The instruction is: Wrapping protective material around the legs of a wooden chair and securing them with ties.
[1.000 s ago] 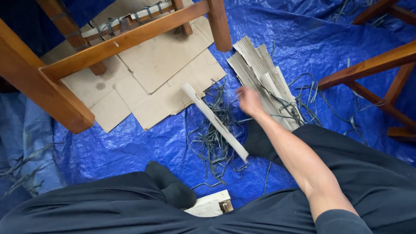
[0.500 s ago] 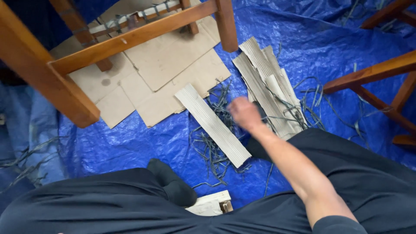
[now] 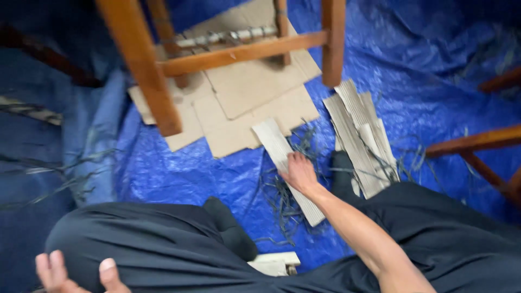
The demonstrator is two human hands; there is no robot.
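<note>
**Cardboard strip under the right hand, on the blue tarp**

Cardboard strip [image 3: 285,163], long and corrugated, lies flat on the blue tarp [image 3: 179,168], running diagonally. Its far end rests on the edge of the flat cardboard sheets [image 3: 244,108], its near end points toward the dark trousers [image 3: 163,244]. The right hand [image 3: 298,172] sits on top of the strip about halfway along, fingers [image 3: 287,163] bent down over its left edge and pressing on it. It's a bit blurry, so I can't tell if the thumb is hooked under the other edge or just lying on top.

Right of the strip there's a stack of more corrugated strips [image 3: 358,135], close but not touching it. Thin dark shreds [image 3: 277,201] are scattered on the tarp around and under the strip's near half. Wooden chair legs [image 3: 146,70] stand on the sheets beyond the strip.

The left hand [image 3: 70,274] is well away from the strip, at the bottom corner by the left knee, fingers loosely spread, holding nothing.
</note>
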